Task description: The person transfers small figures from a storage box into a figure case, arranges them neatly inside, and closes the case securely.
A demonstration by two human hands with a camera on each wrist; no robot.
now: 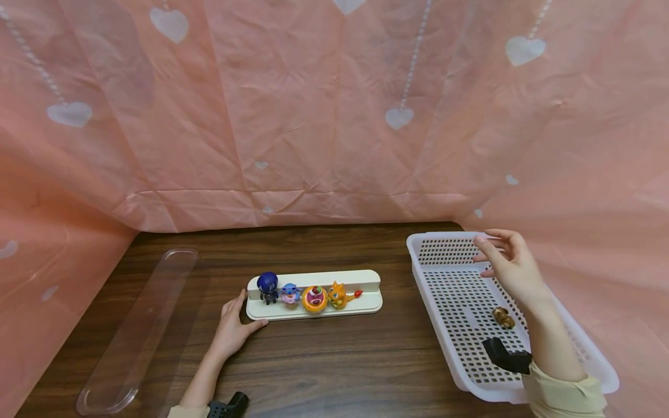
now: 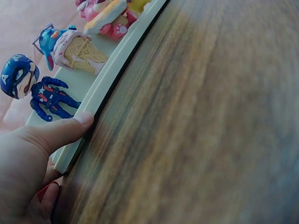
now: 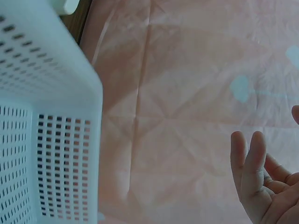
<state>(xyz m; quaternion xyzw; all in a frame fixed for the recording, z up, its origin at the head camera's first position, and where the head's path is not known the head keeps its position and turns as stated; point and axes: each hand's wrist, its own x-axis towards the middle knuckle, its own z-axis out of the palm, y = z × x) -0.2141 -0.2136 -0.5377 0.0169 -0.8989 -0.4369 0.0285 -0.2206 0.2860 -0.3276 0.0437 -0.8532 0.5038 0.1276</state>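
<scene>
Holding nothing, the right hand (image 1: 514, 268) is hanging farther off than a small shiny brown toy (image 1: 504, 318); the left hand (image 1: 232, 330) is pinching a long white stand's (image 1: 313, 278) left end.

In the left wrist view, a single white capital letter "A" (image 2: 4, 79) is standing out on the dark blue helmet (image 2: 12, 71) of the small toy figure (image 2: 52, 97).
</scene>
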